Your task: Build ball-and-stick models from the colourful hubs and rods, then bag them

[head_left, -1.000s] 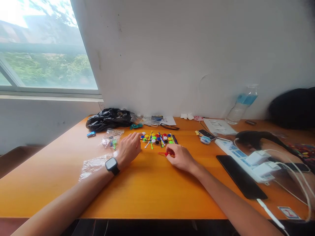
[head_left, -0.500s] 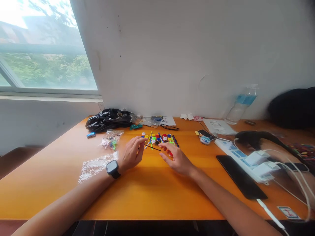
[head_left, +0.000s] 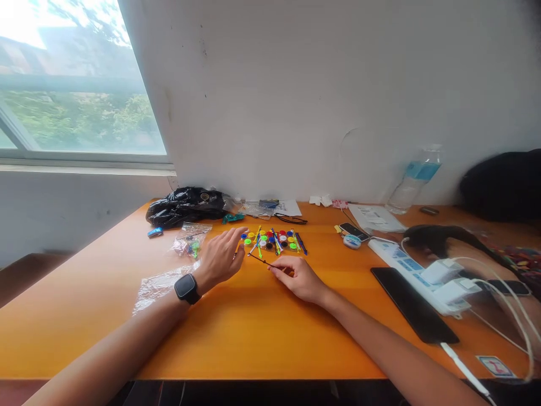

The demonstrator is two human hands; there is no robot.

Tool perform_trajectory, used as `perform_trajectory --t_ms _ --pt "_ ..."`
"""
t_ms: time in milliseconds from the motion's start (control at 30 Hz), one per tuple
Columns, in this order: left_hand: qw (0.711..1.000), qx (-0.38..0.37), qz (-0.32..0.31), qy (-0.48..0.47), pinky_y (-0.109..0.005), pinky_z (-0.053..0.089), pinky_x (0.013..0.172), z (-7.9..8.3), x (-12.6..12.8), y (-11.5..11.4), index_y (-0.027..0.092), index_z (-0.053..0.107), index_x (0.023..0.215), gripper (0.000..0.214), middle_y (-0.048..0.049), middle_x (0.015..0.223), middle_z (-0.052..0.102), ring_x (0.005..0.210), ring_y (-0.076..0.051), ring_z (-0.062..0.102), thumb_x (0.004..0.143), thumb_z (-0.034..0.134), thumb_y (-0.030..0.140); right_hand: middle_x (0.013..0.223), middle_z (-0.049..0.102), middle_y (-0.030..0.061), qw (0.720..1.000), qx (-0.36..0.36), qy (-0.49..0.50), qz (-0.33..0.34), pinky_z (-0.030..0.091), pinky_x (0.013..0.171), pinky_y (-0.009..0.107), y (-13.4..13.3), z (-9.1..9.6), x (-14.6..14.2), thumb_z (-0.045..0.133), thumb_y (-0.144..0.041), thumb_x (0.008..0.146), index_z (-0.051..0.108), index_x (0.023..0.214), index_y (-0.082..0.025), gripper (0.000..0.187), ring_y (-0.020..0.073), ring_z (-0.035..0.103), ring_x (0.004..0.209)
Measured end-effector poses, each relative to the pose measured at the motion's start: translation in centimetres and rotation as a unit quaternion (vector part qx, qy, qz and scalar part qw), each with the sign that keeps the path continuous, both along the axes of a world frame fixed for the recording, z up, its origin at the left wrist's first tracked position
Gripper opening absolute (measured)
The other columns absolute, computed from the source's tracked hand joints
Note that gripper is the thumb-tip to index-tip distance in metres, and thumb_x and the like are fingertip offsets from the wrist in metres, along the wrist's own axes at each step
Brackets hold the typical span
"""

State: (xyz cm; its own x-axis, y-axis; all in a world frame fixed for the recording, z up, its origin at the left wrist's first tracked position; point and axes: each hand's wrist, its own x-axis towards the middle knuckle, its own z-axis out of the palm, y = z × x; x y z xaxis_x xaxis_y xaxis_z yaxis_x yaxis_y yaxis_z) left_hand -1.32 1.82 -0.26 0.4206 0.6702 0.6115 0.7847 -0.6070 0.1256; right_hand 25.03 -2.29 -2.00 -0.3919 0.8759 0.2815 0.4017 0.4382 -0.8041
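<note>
My right hand (head_left: 296, 276) pinches one end of a thin black stick (head_left: 261, 260) with small knobs along it, just above the table. To its left, my left hand (head_left: 222, 255) is open, fingers stretched forward and nothing in them; a dark watch (head_left: 186, 288) is on that wrist. Beyond both hands lie several round caps in blue, yellow, green, white, red and black, such as a green cap (head_left: 247, 242). Thin coloured sticks lie among them, including a blue stick (head_left: 302, 243) at the right end.
Left of my hands lie a clear bag of small parts (head_left: 188, 242) and a crinkled clear wrapper (head_left: 160, 285). A black plastic bag (head_left: 186, 206) sits behind. On the right are a power strip (head_left: 406, 264), a black tablet (head_left: 412, 304), a bottle (head_left: 416, 177) and another person's arm (head_left: 469, 259).
My right hand has closed on the end of the black stick and drawn slightly nearer. My left hand has let go of the other end, moved left and opened.
</note>
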Motion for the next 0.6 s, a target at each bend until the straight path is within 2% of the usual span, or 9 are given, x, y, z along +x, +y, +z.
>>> perform_trajectory --t_ms 167,233,367,500,600 --pt "0.991 -0.099 0.071 0.056 -0.032 0.043 0.063 -0.9 -0.4 1.1 0.022 0.070 0.112 0.025 -0.0064 0.089 0.078 0.075 -0.026 0.072 0.090 0.059 0.027 0.090 0.076 0.0073 0.999 0.013 -0.020 -0.049 0.052 0.067 0.030 0.4 -0.3 0.3 0.062 -0.037 0.099 0.078 0.085 -0.020 0.027 0.0206 0.068 0.079" --pt "0.990 -0.120 0.064 0.049 -0.031 0.041 0.060 -1.1 -0.3 1.0 0.022 0.072 0.104 0.021 -0.0060 0.085 0.077 0.072 -0.026 0.072 0.087 0.061 0.025 0.084 0.075 0.0065 0.995 0.033 -0.046 -0.083 0.051 0.066 0.031 0.7 -0.3 0.6 0.060 -0.035 0.099 0.075 0.080 -0.020 0.028 0.0200 0.066 0.074" --pt "0.990 -0.139 -0.002 0.032 -0.030 0.043 0.060 -1.0 0.4 0.2 0.023 0.071 0.092 0.012 -0.0053 0.085 0.077 0.072 -0.023 0.072 0.087 0.060 0.023 0.070 0.066 0.0051 0.981 0.092 -0.109 -0.129 0.045 0.063 0.033 1.1 -0.3 1.3 0.055 -0.036 0.101 0.067 0.068 -0.021 0.038 0.0197 0.057 0.066" --pt "0.980 -0.176 -0.086 -0.016 -0.029 0.052 0.068 -1.1 1.3 -0.7 0.026 0.071 0.114 0.022 -0.0032 0.094 0.079 0.077 -0.020 0.073 0.095 0.061 0.030 0.078 0.070 0.0078 0.982 0.107 -0.065 -0.142 0.050 0.068 0.036 1.3 -0.2 1.3 0.056 -0.038 0.101 0.072 0.076 -0.022 0.035 0.0219 0.061 0.071" --pt "0.959 -0.213 -0.178 -0.054 -0.029 0.057 0.077 -1.2 1.5 -1.0 0.027 0.068 0.127 0.031 -0.0050 0.106 0.079 0.090 -0.020 0.074 0.097 0.063 0.036 0.086 0.074 0.0088 0.989 0.043 0.014 -0.142 0.056 0.068 0.037 1.4 -0.2 1.1 0.061 -0.042 0.097 0.079 0.099 -0.022 0.027 0.0235 0.066 0.075"
